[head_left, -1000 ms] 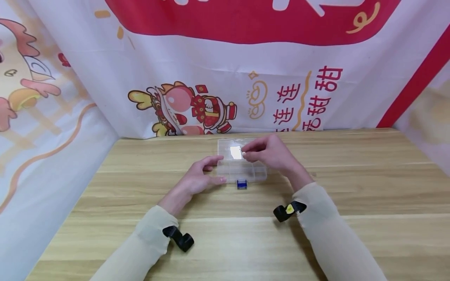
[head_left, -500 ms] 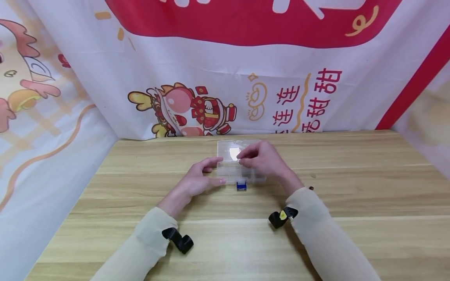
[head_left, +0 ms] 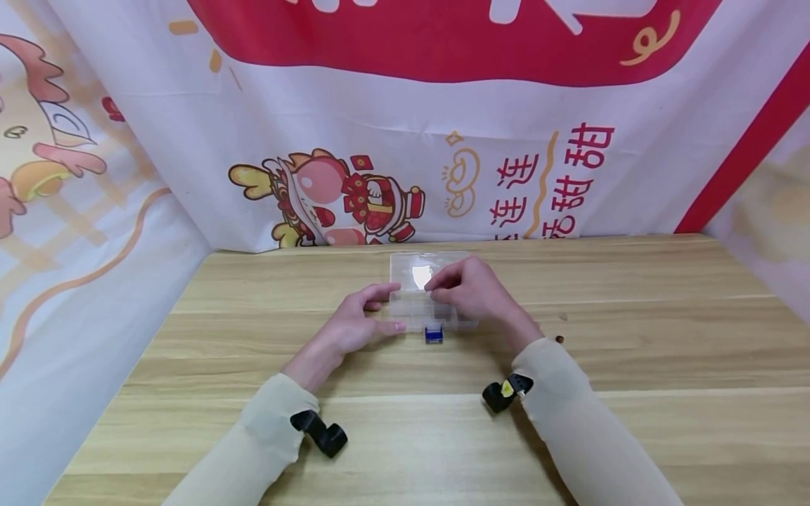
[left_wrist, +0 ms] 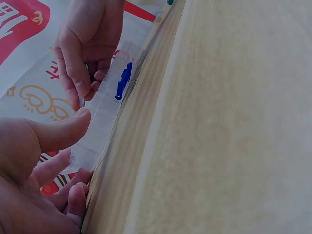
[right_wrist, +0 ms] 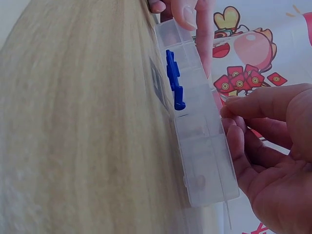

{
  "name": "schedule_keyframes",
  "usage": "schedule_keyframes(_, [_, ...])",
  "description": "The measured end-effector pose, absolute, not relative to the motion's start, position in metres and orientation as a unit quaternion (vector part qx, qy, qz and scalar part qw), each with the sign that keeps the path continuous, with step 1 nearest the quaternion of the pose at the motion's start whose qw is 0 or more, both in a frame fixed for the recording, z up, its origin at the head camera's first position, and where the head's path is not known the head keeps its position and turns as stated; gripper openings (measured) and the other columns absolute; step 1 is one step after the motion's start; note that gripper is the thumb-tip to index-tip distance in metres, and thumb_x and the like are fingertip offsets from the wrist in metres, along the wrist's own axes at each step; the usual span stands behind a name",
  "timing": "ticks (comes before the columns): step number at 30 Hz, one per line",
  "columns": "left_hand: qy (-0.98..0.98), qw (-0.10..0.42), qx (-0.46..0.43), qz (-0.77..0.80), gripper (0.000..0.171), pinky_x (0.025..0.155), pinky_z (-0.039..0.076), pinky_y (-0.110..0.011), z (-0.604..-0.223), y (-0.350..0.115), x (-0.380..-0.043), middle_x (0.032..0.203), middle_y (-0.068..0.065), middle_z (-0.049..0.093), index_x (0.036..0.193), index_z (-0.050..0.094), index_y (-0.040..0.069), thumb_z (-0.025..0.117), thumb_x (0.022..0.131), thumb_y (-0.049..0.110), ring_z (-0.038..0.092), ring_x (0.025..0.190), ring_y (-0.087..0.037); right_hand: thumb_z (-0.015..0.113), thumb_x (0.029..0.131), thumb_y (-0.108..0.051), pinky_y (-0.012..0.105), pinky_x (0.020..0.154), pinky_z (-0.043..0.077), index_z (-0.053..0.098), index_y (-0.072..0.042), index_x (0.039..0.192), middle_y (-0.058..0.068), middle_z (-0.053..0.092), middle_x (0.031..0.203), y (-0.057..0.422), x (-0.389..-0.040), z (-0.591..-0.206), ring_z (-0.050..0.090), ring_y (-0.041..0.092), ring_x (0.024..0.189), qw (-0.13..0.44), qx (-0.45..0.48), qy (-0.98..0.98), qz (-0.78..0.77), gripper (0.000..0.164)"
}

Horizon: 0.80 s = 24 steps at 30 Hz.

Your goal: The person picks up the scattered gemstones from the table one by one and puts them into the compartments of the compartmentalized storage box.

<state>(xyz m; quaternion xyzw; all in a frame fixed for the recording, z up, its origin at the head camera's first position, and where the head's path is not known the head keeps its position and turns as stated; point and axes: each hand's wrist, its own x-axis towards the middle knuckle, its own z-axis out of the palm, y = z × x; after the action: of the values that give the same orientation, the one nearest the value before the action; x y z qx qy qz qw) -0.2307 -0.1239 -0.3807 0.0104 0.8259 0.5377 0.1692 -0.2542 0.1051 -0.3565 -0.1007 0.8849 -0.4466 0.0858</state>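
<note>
A clear plastic compartment box (head_left: 410,318) lies on the table, its transparent lid (head_left: 401,266) folded open at the back. A blue latch (right_wrist: 174,80) sticks out at its front. My left hand (head_left: 354,321) grips the box's left end, thumb at the near corner and fingers toward the back. Over the middle compartments, my right hand (head_left: 471,287) pinches a tiny pale piece (right_wrist: 224,99) between thumb and forefinger. Those fingers cover most of the piece, and its kind cannot be told.
The wooden table (head_left: 405,436) reaches back to a printed cloth (head_left: 392,105). A small dark brown bead-like thing (head_left: 560,339) lies right of the box, beside the right sleeve (head_left: 563,386). Each wrist carries a black camera mount.
My right hand has come toward me and slightly left, from over the lid to over the compartments, still pinching the piece. The brown bead-like thing now shows beside the sleeve. My left hand stays put.
</note>
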Motion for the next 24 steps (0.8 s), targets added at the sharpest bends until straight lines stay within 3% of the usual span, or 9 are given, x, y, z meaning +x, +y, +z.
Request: schedule_keyframes(24, [0.825,0.163,0.016,0.54,0.066,0.113,0.031,-0.047,-0.3817,-0.1254,-0.2301,0.138,0.01,0.052,0.135,0.056,0.04,0.084,0.078,0.022,0.041,0.128,-0.021,0.068,0.091,-0.013,0.033,0.081,0.051,0.077,-0.019,0.1,-0.001,0.068,0.101,0.1015,-0.2506,-0.3547,0.059,0.02,0.094,0.109,-0.09,0.896,-0.42,0.014])
